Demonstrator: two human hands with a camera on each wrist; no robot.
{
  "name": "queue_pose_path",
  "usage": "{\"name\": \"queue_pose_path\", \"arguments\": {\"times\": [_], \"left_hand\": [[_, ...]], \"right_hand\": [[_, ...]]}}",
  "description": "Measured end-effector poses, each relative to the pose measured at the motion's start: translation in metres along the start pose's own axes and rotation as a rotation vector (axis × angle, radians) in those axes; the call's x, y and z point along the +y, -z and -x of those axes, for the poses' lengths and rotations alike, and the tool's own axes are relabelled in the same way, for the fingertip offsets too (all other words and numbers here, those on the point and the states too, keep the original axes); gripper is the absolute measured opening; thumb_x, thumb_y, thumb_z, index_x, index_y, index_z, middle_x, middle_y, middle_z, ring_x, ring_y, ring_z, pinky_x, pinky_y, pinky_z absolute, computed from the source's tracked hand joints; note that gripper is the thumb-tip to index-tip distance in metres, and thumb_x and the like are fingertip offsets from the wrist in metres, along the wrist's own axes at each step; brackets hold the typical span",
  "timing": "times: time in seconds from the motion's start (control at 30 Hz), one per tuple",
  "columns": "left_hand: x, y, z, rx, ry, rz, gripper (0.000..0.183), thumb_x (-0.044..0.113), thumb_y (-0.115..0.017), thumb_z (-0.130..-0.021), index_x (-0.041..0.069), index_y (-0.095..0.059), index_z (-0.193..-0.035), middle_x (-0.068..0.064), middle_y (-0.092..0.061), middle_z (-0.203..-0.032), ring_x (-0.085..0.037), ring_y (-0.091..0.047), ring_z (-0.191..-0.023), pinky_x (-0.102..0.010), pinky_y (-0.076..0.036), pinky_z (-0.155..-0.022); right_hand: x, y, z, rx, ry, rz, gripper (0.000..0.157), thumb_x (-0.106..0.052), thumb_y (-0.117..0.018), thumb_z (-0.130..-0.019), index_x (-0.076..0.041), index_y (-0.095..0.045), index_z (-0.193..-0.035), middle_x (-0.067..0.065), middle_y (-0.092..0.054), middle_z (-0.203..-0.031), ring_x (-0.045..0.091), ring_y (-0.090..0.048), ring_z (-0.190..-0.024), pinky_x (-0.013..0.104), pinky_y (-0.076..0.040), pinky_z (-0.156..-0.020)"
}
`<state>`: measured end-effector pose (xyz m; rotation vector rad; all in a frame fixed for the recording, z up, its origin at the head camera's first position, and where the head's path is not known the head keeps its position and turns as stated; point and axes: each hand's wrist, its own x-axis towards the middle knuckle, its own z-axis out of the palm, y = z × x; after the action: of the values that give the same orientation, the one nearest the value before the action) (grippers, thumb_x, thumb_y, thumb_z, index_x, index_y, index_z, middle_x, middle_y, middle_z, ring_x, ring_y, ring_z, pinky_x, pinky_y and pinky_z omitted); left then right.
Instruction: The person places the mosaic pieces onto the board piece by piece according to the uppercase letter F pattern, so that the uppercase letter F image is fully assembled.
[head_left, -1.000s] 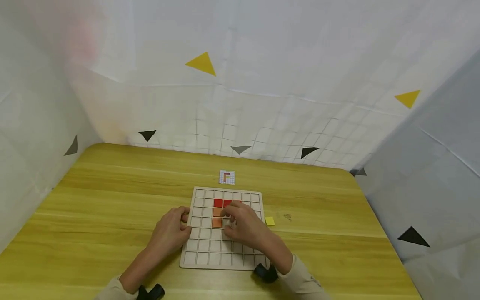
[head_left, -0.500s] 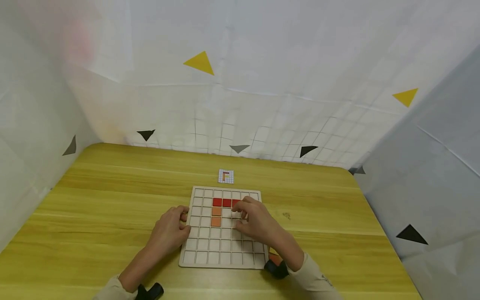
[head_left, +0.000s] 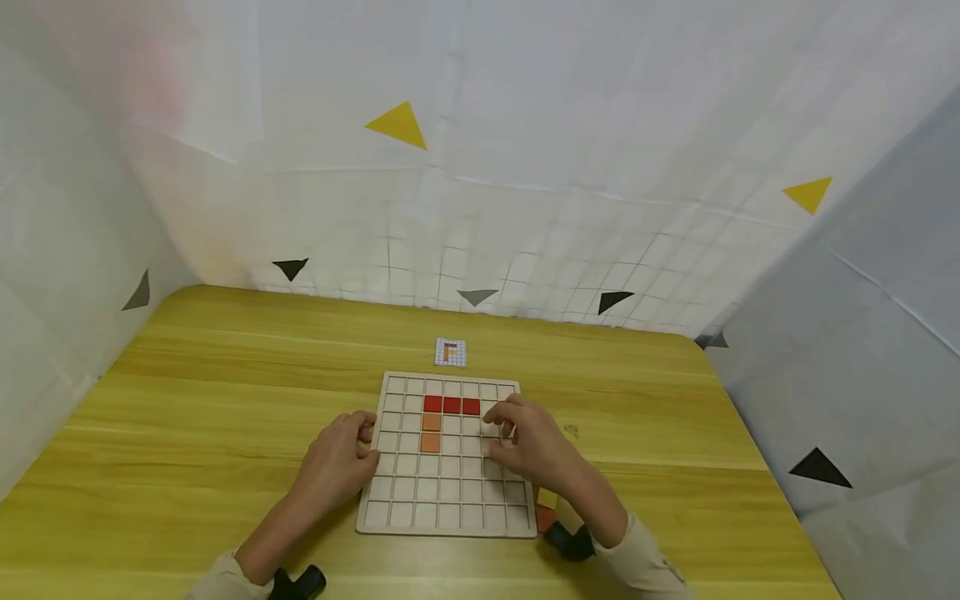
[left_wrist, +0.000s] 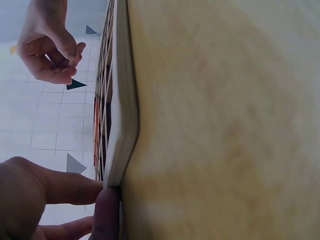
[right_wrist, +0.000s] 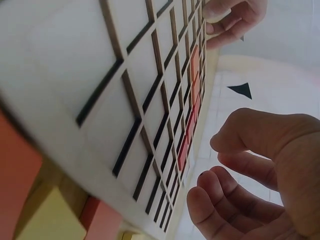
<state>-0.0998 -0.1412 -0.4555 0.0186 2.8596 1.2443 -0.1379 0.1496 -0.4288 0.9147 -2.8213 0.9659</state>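
A square pale wooden grid board (head_left: 450, 492) lies on the table. Red tiles (head_left: 452, 405) fill part of one row, and two orange tiles (head_left: 431, 432) form a column below the leftmost red one. My left hand (head_left: 337, 458) holds the board's left edge, thumb and fingers against its rim (left_wrist: 125, 110) in the left wrist view. Over the board's right side hovers my right hand (head_left: 528, 442), its fingers (right_wrist: 232, 190) loosely curled with nothing visible between them. In the right wrist view the row of red tiles (right_wrist: 190, 127) lies beyond those fingers.
A small printed card (head_left: 450, 352) with a coloured grid pattern lies behind the board. Loose tiles sit by its right edge, among them a yellow tile (head_left: 547, 498) and an orange-red tile (head_left: 545, 518), partly hidden by the right arm. White sheeting encloses the table.
My right hand has moved right, away from the orange tiles, uncovering the third red tile. Loose tiles near the board's lower right have come into view. The left hand stays at the edge.
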Motion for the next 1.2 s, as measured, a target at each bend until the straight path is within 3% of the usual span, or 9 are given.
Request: {"name": "queue_pose_path", "arguments": {"times": [0.57, 1.2], "left_hand": [[0.001, 0.001, 0.001, -0.009, 0.004, 0.004, 0.043, 0.001, -0.071, -0.082, -0.006, -0.061, -0.123, -0.007, -0.058, -0.096, -0.018, -0.058, -0.080, -0.034, -0.048, -0.068], [0.000, 0.000, 0.000, -0.006, -0.007, 0.012, 0.042, 0.000, -0.070, -0.082, -0.006, -0.061, -0.123, -0.006, -0.058, -0.096, -0.018, -0.058, -0.080, -0.035, -0.047, -0.067]], "right_hand": [[0.014, 0.009, 0.019, 0.012, -0.108, 0.003, 0.026, -0.003, -0.078, -0.077, -0.007, -0.073, -0.102, 0.002, -0.061, -0.091, 0.018, -0.056, -0.076, 0.027, -0.048, -0.062], [0.027, 0.012, 0.033, 0.013, -0.065, 0.034, 0.026, 0.002, -0.074, -0.074, -0.005, -0.072, -0.099, 0.001, -0.059, -0.088, 0.017, -0.057, -0.076, 0.026, -0.049, -0.065]]}}
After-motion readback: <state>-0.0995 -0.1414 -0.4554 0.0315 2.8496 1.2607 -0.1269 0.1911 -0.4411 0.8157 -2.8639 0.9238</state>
